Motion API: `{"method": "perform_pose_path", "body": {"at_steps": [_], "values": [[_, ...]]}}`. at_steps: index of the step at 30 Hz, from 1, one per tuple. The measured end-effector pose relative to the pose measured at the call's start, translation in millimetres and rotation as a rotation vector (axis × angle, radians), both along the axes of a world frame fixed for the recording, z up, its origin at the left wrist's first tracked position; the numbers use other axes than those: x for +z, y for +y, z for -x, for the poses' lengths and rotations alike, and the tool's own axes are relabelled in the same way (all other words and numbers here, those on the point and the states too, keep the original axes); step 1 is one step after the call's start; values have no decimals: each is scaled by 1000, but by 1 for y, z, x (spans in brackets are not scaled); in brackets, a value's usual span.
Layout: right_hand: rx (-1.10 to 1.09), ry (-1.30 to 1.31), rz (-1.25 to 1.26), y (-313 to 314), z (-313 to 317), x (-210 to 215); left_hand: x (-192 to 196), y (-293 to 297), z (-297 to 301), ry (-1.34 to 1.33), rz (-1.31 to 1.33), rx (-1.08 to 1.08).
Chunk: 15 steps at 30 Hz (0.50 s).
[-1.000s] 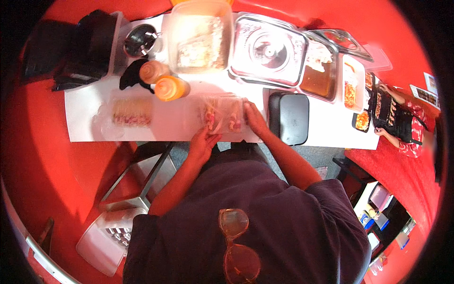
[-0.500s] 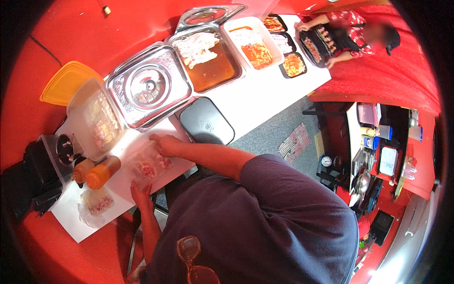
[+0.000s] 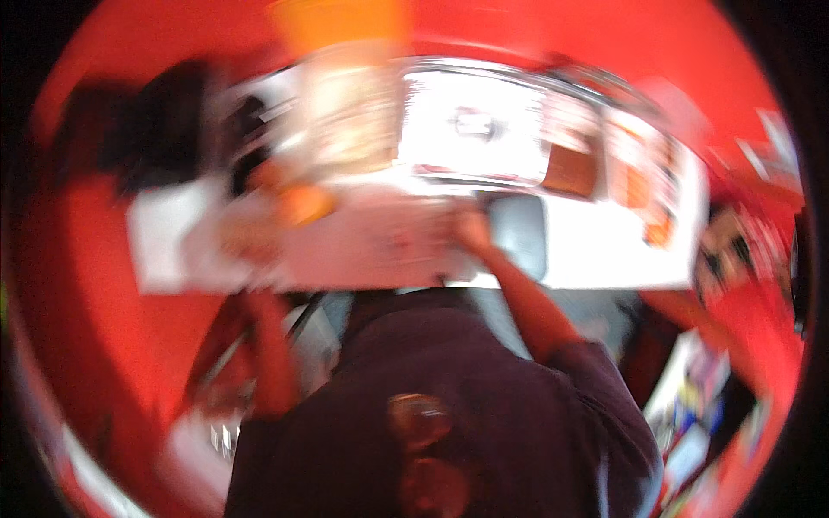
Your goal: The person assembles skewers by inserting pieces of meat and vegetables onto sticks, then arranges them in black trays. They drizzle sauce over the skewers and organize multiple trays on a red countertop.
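Motion blur smears the whole head view. My right hand (image 3: 469, 229) is at the right end of a clear plastic bag or sheet with pinkish contents (image 3: 401, 242) on the white table. My left hand (image 3: 262, 289) is by the table's front edge, left of that plastic; its fingers are too smeared to read. Another pale bagged packet (image 3: 246, 237) shows as a blur beyond it. An orange squeeze bottle (image 3: 304, 205) is behind the plastic, and a dark shallow tray or lid (image 3: 518, 233) is just right of my right hand.
Along the back are a tall translucent tub (image 3: 350, 112) with an orange lid (image 3: 341, 26) behind it, a shiny lidded metal pan (image 3: 475, 125), a pan of brown liquid (image 3: 572, 168) and a tub of orange-red food (image 3: 630, 173). Another person (image 3: 738, 246) is at the table's right end.
The view has swung, so the table now runs level across it. My right hand is still by the plastic; blur hides any finger change.
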State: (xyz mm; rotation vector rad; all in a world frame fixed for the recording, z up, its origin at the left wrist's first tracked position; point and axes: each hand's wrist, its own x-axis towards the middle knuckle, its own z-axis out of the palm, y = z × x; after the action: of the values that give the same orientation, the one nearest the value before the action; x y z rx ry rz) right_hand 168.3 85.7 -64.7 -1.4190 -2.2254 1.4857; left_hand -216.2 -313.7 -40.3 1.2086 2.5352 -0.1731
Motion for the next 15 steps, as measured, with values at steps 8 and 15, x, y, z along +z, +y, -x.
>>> {"method": "perform_pose_path", "body": {"at_steps": [8,15], "values": [[-117,-139,-136,-13,-16,42,-14,33,49,-1351,-951,1341],[-289,-159,-104,-51,-6,53,-42,10,98,-1407,-832,1240]]}}
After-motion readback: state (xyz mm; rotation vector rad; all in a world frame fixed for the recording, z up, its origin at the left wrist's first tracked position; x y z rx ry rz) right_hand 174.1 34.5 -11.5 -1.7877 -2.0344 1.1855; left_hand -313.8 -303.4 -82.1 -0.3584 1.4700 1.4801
